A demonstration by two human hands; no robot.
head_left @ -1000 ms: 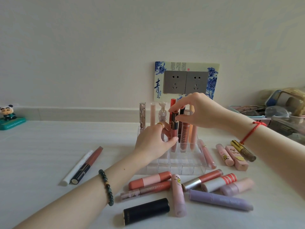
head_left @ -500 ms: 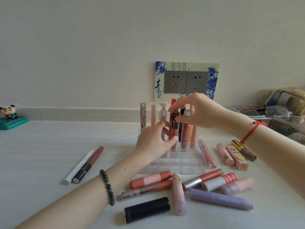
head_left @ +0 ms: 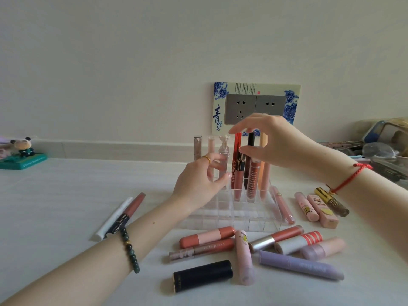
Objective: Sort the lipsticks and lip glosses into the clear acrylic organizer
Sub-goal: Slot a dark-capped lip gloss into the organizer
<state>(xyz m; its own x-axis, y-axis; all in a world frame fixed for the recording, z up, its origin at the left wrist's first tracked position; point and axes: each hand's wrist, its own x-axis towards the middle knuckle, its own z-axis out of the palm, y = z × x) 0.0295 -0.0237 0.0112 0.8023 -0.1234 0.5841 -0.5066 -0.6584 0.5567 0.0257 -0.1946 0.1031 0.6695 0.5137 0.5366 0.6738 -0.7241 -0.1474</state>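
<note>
The clear acrylic organizer (head_left: 242, 219) stands mid-table with several tall glosses upright in its back rows. Among them is a black-capped pink gloss (head_left: 238, 175). My left hand (head_left: 198, 182) hovers at the organizer's left side, fingers loosely curled and thumb tip close to that gloss, holding nothing. Above the tube tops my right hand (head_left: 276, 142) has its fingers spread and is empty. In front lie loose tubes: a black lipstick (head_left: 203, 276), a purple tube (head_left: 300, 267), a pale pink tube (head_left: 244, 257) and a coral one (head_left: 206, 236).
More tubes lie right of the organizer, including a gold-capped one (head_left: 331, 202). A white stick (head_left: 114, 217) and a dark-and-rose pencil (head_left: 128, 214) lie at the left. A panda figure (head_left: 22, 153) sits far left, and clutter (head_left: 386, 151) is piled far right. Wall sockets (head_left: 254, 109) are behind.
Both hands were holding the black-capped pink gloss in its slot. They have let go: my right hand lifted slightly and opened, my left hand drew back a little.
</note>
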